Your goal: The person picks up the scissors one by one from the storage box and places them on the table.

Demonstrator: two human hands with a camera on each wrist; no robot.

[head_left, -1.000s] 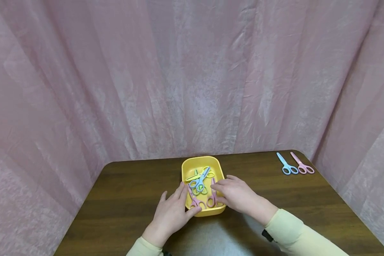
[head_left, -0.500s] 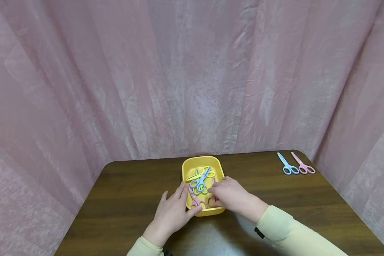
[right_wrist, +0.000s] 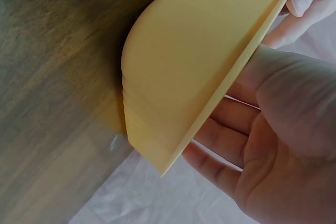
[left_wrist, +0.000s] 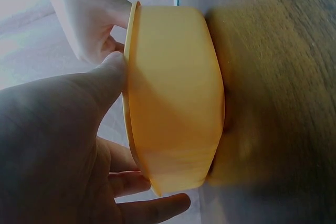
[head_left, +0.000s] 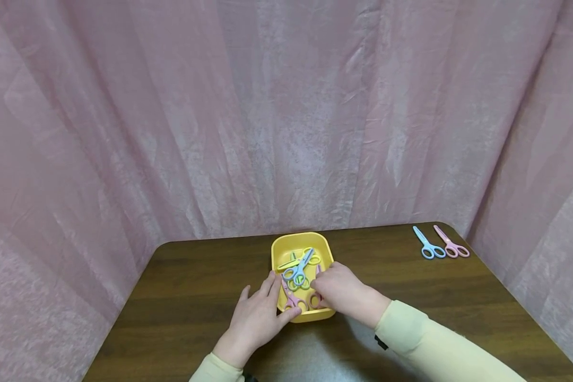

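A yellow tray (head_left: 302,240) stands in the middle of the table with several children's scissors in it. Blue scissors (head_left: 297,269) lie over yellow scissors (head_left: 313,260) and green ones (head_left: 293,286). Pink scissors (head_left: 293,301) lie at the tray's left side. My left hand (head_left: 255,318) rests on the rim at the near left corner, fingers fairly straight and thumb on the near edge. My right hand (head_left: 346,292) reaches over the right rim, fingers curled down onto a second pair of pink scissors (head_left: 314,301). The tray wall hides those fingertips in the right wrist view.
Blue scissors (head_left: 428,244) and pink scissors (head_left: 451,243) lie side by side at the far right of the brown wooden table (head_left: 196,286). A pink curtain (head_left: 286,132) hangs behind the table's back edge.
My right hand has moved left and down into the tray, its fingers curling onto the right-hand pink scissors. My left hand has stayed at the rim.
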